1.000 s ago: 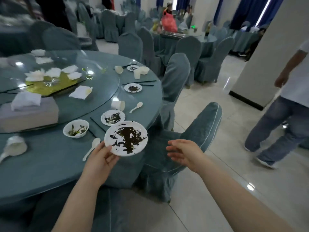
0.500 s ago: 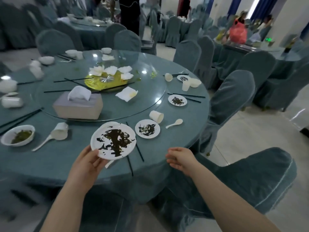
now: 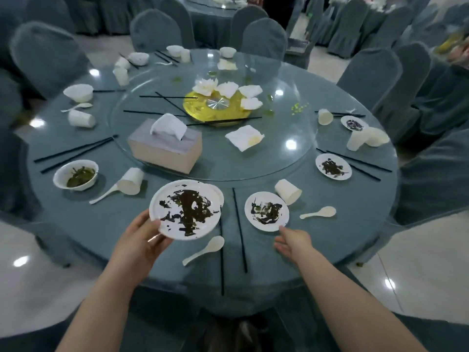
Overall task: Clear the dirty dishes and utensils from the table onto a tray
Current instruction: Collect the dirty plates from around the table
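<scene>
My left hand (image 3: 140,243) grips the near rim of a white plate (image 3: 186,209) smeared with dark sauce and holds it just above the round blue table (image 3: 101,224). My right hand (image 3: 294,241) is empty, fingers apart, right at the near edge of a smaller dirty plate (image 3: 266,210). A white spoon (image 3: 204,250) and black chopsticks (image 3: 239,232) lie between my hands. Another spoon (image 3: 318,212) and a tipped paper cup (image 3: 288,191) lie to the right of the small plate. No tray is in view.
A bowl with greens (image 3: 75,174), a tipped cup (image 3: 130,181) and more dirty plates (image 3: 333,166) ring the table. A tissue box (image 3: 165,148) and napkins sit on the glass turntable (image 3: 291,118). Covered chairs (image 3: 431,179) surround the table.
My view has swung left from the aisle to face the table. The left hand still carries the plate; the right hand has reached forward to the small dirty plate.
</scene>
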{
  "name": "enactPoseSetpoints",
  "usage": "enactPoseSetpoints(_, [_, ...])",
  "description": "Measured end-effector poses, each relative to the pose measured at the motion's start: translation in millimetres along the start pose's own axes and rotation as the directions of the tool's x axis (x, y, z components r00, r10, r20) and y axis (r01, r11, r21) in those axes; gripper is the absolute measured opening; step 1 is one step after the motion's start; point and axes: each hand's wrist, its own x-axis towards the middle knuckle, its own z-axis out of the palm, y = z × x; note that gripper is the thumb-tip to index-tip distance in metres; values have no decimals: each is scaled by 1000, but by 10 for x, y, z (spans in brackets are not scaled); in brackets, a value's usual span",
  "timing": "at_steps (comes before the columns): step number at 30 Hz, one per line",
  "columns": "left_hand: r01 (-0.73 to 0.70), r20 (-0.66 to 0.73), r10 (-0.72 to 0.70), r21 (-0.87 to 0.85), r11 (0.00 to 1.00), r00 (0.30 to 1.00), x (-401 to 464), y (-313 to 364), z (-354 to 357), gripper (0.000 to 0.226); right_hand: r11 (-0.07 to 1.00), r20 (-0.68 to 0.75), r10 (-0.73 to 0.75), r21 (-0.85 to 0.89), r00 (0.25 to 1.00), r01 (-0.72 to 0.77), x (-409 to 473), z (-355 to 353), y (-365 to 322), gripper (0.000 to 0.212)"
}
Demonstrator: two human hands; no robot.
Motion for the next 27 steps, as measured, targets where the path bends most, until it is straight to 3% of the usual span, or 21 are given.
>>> enactPoseSetpoints(3, [8,-61,-9,-13,1000,998,52,-5,-36,33,1000,-23,22,-15,999,-22,252,113,-69,22])
enactPoseSetpoints(7, [28,-108,-29,-16,999,994,170,-64,-90,37,998,-36,55,-17,998,-55,407,234,-114,10])
enactPoseSetpoints(13, [53,-136,-57,-26,998,989,257,-171,-90,34,998,135,1,63,991,-10,240,266,-212,10])
enactPoseSetpoints(21, [60,-26,-60,6,998,998,305,-213,34,28,985,390,-153,-13,908,171,-482,412,-362,9])
enactPoseSetpoints(27, [98,51,-98,15,995,994,199,-292,85,36,935,386,-281,-95,879,340,-898,610,-185,11])
